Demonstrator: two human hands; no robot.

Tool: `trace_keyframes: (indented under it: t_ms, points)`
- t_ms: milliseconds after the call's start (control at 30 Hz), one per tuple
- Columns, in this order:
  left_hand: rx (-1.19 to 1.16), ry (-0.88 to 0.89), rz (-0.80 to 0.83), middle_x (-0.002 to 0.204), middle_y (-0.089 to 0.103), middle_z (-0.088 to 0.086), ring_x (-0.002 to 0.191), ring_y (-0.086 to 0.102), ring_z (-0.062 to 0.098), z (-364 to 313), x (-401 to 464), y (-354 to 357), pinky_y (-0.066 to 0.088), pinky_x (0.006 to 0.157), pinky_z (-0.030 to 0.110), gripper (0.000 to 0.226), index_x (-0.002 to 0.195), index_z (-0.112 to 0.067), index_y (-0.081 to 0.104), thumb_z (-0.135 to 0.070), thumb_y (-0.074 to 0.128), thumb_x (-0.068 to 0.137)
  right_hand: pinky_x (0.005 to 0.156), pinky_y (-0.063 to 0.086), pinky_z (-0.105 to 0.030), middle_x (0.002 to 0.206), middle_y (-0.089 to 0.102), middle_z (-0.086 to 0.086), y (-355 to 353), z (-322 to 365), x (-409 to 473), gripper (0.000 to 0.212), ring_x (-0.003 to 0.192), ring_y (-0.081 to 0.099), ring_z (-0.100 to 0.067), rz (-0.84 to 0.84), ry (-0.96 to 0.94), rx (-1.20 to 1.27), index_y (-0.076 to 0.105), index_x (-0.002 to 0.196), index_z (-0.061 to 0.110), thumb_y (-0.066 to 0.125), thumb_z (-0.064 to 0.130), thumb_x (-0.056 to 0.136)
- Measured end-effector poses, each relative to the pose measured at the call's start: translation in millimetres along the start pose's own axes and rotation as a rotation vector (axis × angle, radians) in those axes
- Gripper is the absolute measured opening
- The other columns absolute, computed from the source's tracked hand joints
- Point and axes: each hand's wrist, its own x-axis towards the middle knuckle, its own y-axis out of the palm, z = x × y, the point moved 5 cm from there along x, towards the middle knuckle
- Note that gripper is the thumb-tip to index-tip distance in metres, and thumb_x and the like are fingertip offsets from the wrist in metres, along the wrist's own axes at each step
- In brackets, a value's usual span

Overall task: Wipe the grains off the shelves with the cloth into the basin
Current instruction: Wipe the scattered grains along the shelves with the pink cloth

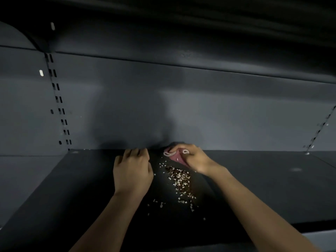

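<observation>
The back panel [181, 110] stands just beyond the fingertips of both hands. Between the left hand [131, 171] and right hand [192, 159], grains [180, 180] litter the shelf [72, 188]. Outward of either hand's fingers the shelf seems bare, though dim.

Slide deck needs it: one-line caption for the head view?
Right hand grips a pink cloth at the back of a dark shelf, behind scattered grains; left hand alongside.
</observation>
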Motion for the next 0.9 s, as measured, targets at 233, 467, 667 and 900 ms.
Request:
trace_keyframes:
  t_ms: [233, 467, 667, 900]
  points:
    - [-0.009, -0.027, 0.042, 0.087, 0.065, 0.004, 0.088, 0.061, 0.024, 1, 2, 1, 0.047, 0.073, 0.037, 0.013, 0.087, -0.015, 0.064, -0.013, 0.06, 0.075, 0.095, 0.046, -0.03, 0.113, 0.064, -0.004, 4, 10, 22, 0.044, 0.105, 0.059, -0.022, -0.09, -0.142, -0.32, 0.063, 0.118, 0.016, 0.046, -0.007, 0.084]
    - [-0.024, -0.056, 0.073, 0.097, 0.064, 0.002, 0.097, 0.058, 0.021, 3, 2, -2, 0.046, 0.08, 0.037, 0.018, 0.097, -0.017, 0.062, -0.016, 0.053, 0.082, 0.084, 0.042, -0.013, 0.098, 0.066, 0.008, -4, 6, 28, 0.049, 0.096, 0.059, -0.007, -0.032, -0.085, -0.101, 0.07, 0.095, 0.017, 0.039, -0.016, 0.074]
    - [-0.024, -0.052, 0.078, 0.099, 0.063, 0.001, 0.099, 0.057, 0.021, 1, 3, -1, 0.045, 0.081, 0.036, 0.019, 0.098, -0.018, 0.062, -0.016, 0.052, 0.082, 0.098, 0.045, -0.03, 0.117, 0.065, -0.003, 12, 8, 27, 0.044, 0.11, 0.058, -0.017, -0.004, -0.21, -0.302, 0.062, 0.12, 0.018, 0.048, -0.007, 0.085]
    - [-0.023, -0.064, 0.06, 0.091, 0.065, 0.002, 0.091, 0.059, 0.021, 3, 3, 1, 0.046, 0.076, 0.035, 0.014, 0.09, -0.016, 0.064, -0.015, 0.057, 0.079, 0.092, 0.046, -0.028, 0.114, 0.064, -0.003, -12, 12, 20, 0.045, 0.106, 0.059, -0.019, -0.122, -0.222, -0.259, 0.065, 0.11, 0.015, 0.046, -0.011, 0.079]
